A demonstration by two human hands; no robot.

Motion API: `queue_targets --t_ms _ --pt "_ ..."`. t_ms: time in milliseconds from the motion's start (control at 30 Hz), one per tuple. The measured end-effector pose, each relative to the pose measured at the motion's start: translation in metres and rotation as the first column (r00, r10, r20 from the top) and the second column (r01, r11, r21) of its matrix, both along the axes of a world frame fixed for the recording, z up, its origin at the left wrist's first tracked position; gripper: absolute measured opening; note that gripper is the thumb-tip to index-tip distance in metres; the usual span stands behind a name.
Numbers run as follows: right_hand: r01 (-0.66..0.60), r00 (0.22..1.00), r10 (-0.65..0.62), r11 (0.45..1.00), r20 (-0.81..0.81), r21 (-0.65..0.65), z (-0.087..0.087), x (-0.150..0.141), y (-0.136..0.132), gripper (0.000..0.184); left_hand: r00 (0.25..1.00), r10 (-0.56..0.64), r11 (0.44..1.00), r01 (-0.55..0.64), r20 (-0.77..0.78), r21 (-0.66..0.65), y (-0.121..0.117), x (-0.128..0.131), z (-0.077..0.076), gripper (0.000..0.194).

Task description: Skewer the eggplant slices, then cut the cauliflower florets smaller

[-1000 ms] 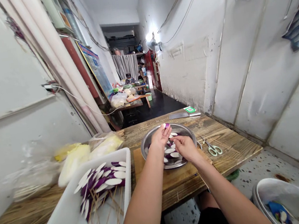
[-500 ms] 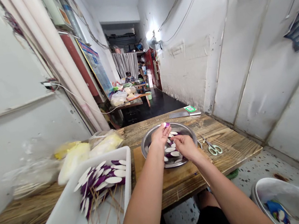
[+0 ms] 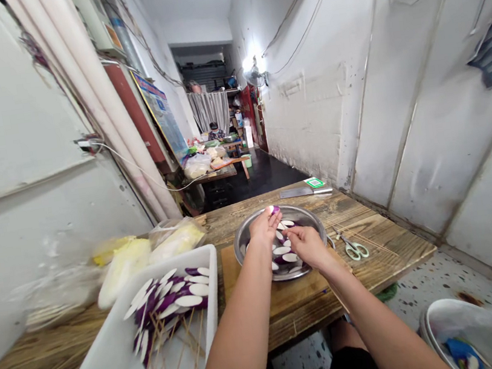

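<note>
My left hand (image 3: 266, 225) is closed on a purple-skinned eggplant slice (image 3: 276, 209) above the far part of a steel bowl (image 3: 241, 249). My right hand (image 3: 307, 244) is pinched around a thin wooden skewer (image 3: 341, 300), whose tail shows below the wrist. The skewer's tip points toward the slice; whether it has pierced it I cannot tell. More white-faced eggplant slices (image 3: 281, 251) lie in the bowl under both hands. On my left, a white plastic tray (image 3: 215, 274) holds a heap of skewered eggplant slices (image 3: 171, 302), their sticks pointing toward me.
A cutting board (image 3: 231, 272) lies under the bowl on the wooden table (image 3: 385, 235). To the right are scissors (image 3: 355, 250) and loose skewers (image 3: 368, 240). A cleaver (image 3: 304, 191) rests at the far edge. Plastic bags (image 3: 125, 269) sit behind the tray; a bucket (image 3: 429, 317) stands on the floor.
The view has shifted slightly, so the table and tray appear a little lower. Both hands stay over the bowl with almost the same grip.
</note>
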State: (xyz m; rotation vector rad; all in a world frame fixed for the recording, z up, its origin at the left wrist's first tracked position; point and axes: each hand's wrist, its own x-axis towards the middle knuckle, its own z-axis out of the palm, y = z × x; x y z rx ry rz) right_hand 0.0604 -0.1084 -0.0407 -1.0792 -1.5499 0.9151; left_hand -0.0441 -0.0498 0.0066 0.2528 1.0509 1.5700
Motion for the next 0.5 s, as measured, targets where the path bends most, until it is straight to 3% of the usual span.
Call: queue_targets --t_ms 500 --pt "0.005 0.999 -0.005 1.000 -0.035 0.002 -0.0002 -0.0017 0.0013 0.038 0.996 -0.033 0.999 0.034 -0.078 0.012 -0.0030 0.0044 0.0016 0.007"
